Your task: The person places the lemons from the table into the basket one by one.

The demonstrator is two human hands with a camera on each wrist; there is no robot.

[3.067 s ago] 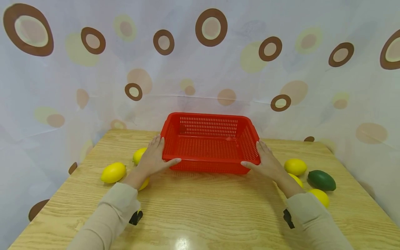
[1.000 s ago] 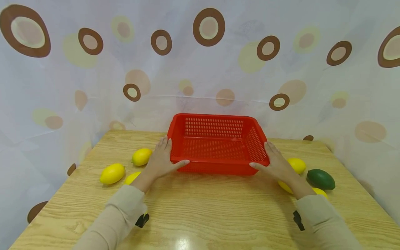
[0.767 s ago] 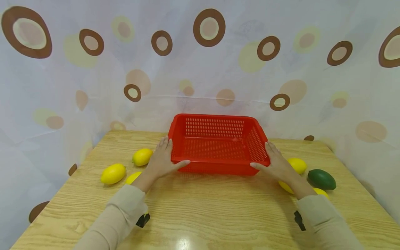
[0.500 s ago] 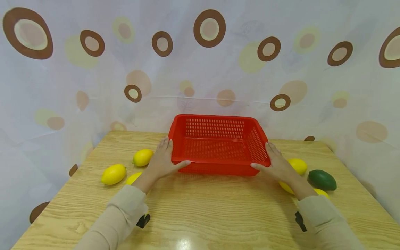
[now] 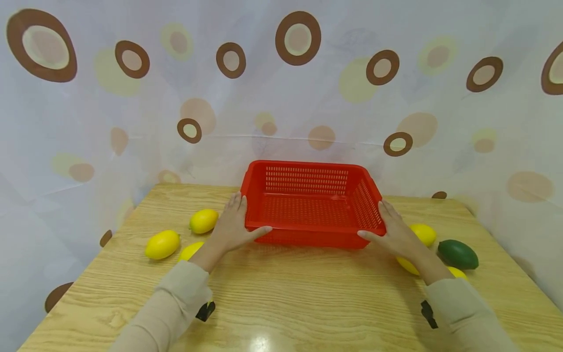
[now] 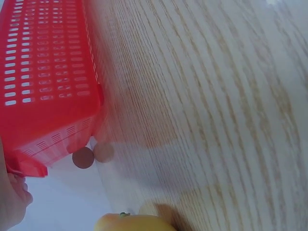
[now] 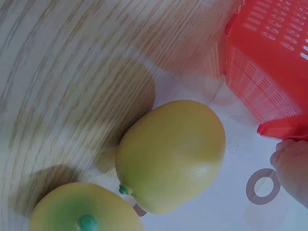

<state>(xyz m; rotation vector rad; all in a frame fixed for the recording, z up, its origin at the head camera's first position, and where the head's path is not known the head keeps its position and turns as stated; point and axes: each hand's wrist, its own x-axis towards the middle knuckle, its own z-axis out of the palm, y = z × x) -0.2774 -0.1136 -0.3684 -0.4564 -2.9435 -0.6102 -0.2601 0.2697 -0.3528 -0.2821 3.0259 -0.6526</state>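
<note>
A red plastic basket with slotted walls, nothing inside it, stands at the back of the wooden table. My left hand holds its left side, thumb along the front wall. My right hand holds the right side in the same way. In the left wrist view, the left fingers curl under the rim; the right fingers are at the rim in the right wrist view. Behind the left wrist lie yellow lemons. By the right wrist are more lemons, partly hidden by the forearm.
A dark green fruit lies right of the right-hand lemons. Another lemon rests at the table's left side. The patterned cloth hangs right behind the basket. The wooden table top stretches in front of it.
Over the past three seconds the basket and both hands have shifted to the right across the table. Within the last second they have hardly moved; the head view drifted slightly.
</note>
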